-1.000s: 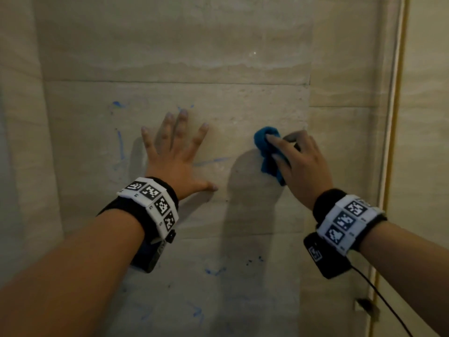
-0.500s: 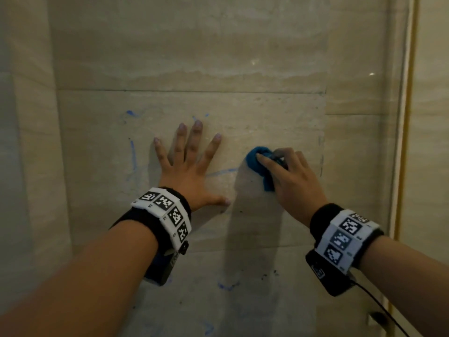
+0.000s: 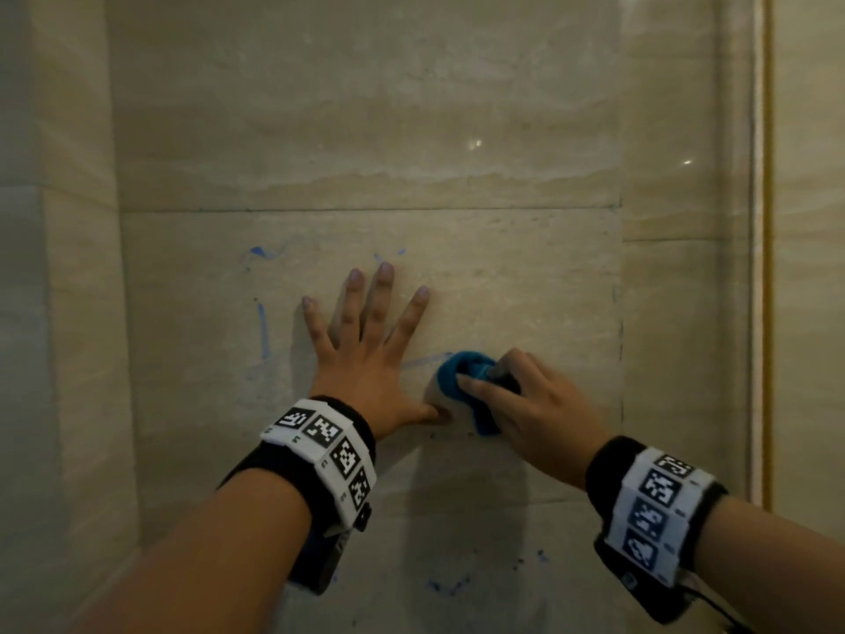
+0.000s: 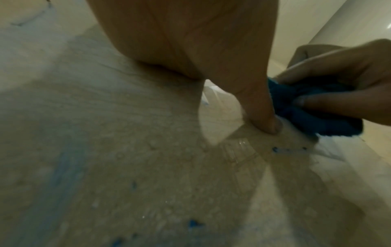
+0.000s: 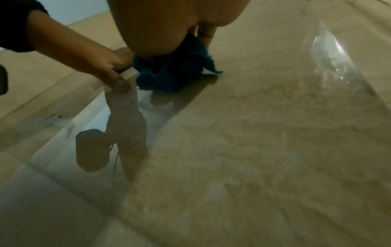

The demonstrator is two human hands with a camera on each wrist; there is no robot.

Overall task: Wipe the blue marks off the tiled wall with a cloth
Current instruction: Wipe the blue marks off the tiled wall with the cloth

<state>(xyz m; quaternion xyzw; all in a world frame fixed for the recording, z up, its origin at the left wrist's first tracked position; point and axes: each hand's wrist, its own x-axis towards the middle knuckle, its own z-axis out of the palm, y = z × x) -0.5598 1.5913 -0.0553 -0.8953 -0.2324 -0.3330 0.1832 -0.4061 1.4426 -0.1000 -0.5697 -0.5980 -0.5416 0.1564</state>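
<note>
Right hand (image 3: pixel 530 404) has slid the bunched blue cloth (image 3: pixel 462 382) down-left, now just beside the left hand's (image 3: pixel 366 359) thumb on the tiled wall (image 3: pixel 457 130). Left hand flat, fingers spread wide; right grips cloth. Left wrist view alone shows thumb tip touching tile; head view shows blue marks (image 3: pixel 261 327) left of the fingers.

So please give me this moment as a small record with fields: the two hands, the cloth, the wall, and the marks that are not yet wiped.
left hand: flat on the wall, fingers spread, holds nothing
right hand: grips the cloth and presses it on the wall
cloth: blue, bunched up, close beside the left thumb
wall: beige glossy tiles
blue marks: a vertical line and short strokes left of and above the left hand, a faint line at the cloth, specks on the lower tile
</note>
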